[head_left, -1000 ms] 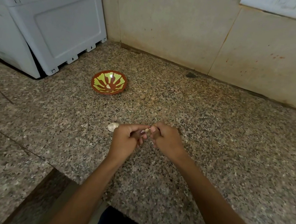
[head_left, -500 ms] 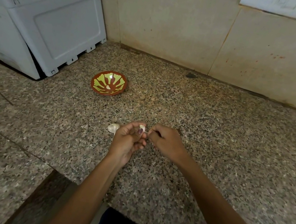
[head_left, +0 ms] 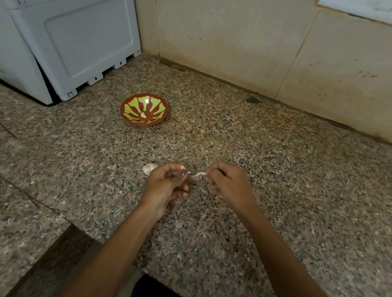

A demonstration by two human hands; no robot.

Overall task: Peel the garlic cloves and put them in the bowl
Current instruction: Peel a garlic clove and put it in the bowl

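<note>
Two hands work just above the bench [head_left: 286, 188]: left hand [head_left: 165, 187] pinches a garlic clove [head_left: 182, 167] at its fingertips, right hand [head_left: 231, 184] grips a thin strip of skin [head_left: 198, 174], now drawn out between them where half a second ago the hands sat closer together, so the peel is coming away. Clove not yet bare by my reading; the bowl [head_left: 144, 109] stands well apart toward the wall with one pale piece in it. Clove mostly hidden by fingers; a whitish scrap [head_left: 149, 168] just beside the left hand could be husk or another clove, cannot tell.
</note>
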